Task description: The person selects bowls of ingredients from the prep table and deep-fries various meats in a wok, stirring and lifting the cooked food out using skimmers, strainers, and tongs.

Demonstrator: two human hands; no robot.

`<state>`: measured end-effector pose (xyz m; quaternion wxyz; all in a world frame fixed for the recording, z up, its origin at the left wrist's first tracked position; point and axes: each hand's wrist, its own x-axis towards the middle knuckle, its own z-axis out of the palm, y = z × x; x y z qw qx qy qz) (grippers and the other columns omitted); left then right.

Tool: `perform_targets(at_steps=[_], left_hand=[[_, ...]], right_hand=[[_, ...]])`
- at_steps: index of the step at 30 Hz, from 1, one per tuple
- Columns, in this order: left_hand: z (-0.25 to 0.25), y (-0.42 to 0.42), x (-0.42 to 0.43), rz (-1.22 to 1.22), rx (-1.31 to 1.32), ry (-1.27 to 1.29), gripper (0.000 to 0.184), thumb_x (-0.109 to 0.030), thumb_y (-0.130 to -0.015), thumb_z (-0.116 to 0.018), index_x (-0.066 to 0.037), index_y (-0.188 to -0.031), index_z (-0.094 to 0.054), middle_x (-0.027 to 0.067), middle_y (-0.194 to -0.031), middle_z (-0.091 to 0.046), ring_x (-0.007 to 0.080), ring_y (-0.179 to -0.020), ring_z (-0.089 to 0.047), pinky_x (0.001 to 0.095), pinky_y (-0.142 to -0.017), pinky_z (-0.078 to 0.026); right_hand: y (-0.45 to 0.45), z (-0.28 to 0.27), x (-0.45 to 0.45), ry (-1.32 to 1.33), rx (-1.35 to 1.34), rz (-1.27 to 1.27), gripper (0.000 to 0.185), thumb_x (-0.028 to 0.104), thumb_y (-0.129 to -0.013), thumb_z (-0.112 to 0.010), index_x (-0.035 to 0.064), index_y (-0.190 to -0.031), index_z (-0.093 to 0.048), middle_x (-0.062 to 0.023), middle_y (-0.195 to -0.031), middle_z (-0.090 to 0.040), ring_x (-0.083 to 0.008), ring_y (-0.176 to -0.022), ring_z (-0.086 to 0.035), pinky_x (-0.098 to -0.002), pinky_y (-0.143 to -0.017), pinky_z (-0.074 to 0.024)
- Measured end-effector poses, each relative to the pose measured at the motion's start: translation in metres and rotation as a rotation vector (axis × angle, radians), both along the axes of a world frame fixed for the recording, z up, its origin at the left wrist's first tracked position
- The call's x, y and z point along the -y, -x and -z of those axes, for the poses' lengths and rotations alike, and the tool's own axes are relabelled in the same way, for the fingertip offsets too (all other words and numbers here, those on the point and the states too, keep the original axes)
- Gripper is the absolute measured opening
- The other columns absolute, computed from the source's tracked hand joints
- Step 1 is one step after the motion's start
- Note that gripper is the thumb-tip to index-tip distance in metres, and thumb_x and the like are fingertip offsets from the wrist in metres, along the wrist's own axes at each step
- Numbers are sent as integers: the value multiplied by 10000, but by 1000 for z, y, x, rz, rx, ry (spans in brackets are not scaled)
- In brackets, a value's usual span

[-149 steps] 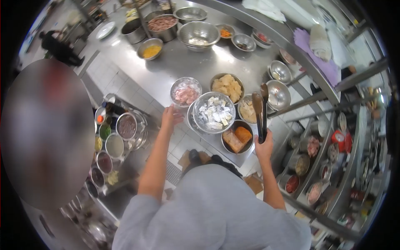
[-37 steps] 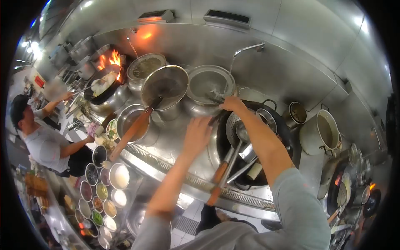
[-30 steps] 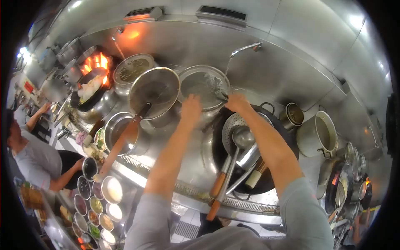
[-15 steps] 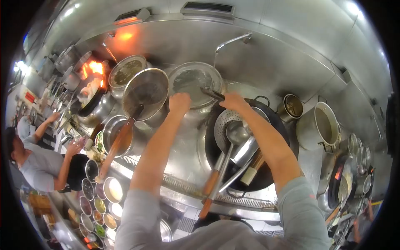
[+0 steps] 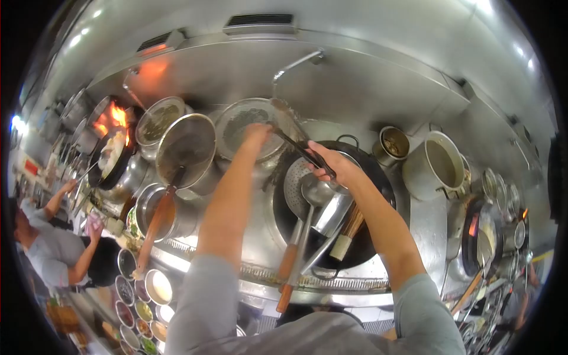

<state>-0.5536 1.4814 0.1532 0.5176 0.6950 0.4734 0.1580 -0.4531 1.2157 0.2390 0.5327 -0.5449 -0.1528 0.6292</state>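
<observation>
Black-handled tongs [image 5: 296,148] slant over the gap between a round pot of water [image 5: 234,121] and the large black wok [image 5: 378,174]. My right hand [image 5: 333,164] is wrapped round their handle end. At the pot's near right rim is my left hand [image 5: 258,135], fingers closed near the far part of the tongs; what it grips is too small to make out. Below my right hand, the wok holds a perforated strainer [image 5: 294,188], a steel ladle [image 5: 315,192] and a bamboo brush [image 5: 349,234]. A tap [image 5: 296,64] reaches over the pot.
A wide sieve [image 5: 186,151] with a wooden handle rests left of the pot. Flames rise by another wok [image 5: 112,157], near a co-worker [image 5: 56,248]. Bowls of ingredients [image 5: 158,287] stand at lower left. A tall pot [image 5: 435,165] and a small pot [image 5: 393,142] are at right.
The view has gone from a prep table to the stove. Lately my right hand has drawn the tongs back from the pot, and my left hand has come close to their far part.
</observation>
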Motion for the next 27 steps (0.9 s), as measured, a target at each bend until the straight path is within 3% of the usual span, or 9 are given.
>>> perform_targets(at_steps=[2,4,6,7,10,19,22,24,27], left_hand=[[12,32,-11,36,-159,-497,316,-300,-862,-561,-78,-1070,-645,122,-1027,-677,264,-970,-626,402,-833,-468],[60,59,-29,352,-451,-969,322,-240,-903,-443,-55,-1072,-644,183,-1124,-634,379,-1043,-596,467,-882,-466],[91,88,-30,758,-730,-880,363,-257,-913,-450,-72,-1180,-610,197,-1181,-605,356,-1111,-560,466,-940,-433],[149,115,-66,790,-485,-1226,335,-255,-909,-471,-74,-1139,-635,187,-1156,-617,361,-1081,-569,465,-906,-448],[59,154,22,407,-433,-1156,223,-230,-866,-577,-22,-919,-637,175,-930,-632,377,-896,-580,466,-788,-456],[-71,253,197,212,-176,-978,319,-124,-878,-590,-1,-1172,-578,164,-1199,-587,337,-1124,-535,403,-962,-409],[-97,231,294,215,-50,-1434,308,-183,-956,-543,28,-1178,-516,126,-895,-602,246,-815,-583,349,-749,-492],[-81,204,351,280,123,-1047,294,-97,-882,-594,10,-1155,-578,180,-1169,-595,323,-1096,-552,401,-971,-407],[-90,157,509,502,311,-828,301,-120,-886,-579,3,-1160,-579,165,-1157,-601,311,-1094,-551,382,-971,-398]], right_hand=[[-16,19,-9,2,510,-177,477,530,-870,-586,64,-969,-569,-68,-712,-547,-133,-469,-491,-299,-385,-402],[-6,32,-14,-93,1203,-60,395,371,-779,-666,28,-976,-667,-186,-853,-657,-297,-869,-634,-422,-748,-504],[-12,107,-63,-104,1729,53,204,227,-725,-638,53,-805,-708,-158,-823,-674,-289,-830,-664,-450,-677,-524],[-4,99,-69,58,1753,-180,182,204,-741,-600,69,-775,-717,-155,-753,-679,-289,-776,-675,-442,-641,-523],[45,91,-73,191,1705,-297,225,192,-720,-669,99,-910,-745,-98,-921,-712,-249,-914,-675,-386,-730,-535],[120,-1,235,10,1305,-66,404,97,-748,-546,-58,-1121,-535,-279,-922,-644,-423,-911,-635,-477,-780,-506],[152,-7,369,128,1163,16,531,147,-786,-587,-2,-1276,-442,-238,-974,-631,-398,-870,-636,-457,-725,-518],[183,-7,472,176,1089,95,516,113,-777,-553,1,-1273,-465,-239,-1050,-613,-389,-990,-601,-453,-814,-494],[239,-2,625,394,1107,155,382,89,-780,-521,13,-1154,-545,-227,-980,-642,-379,-967,-617,-464,-791,-492]])
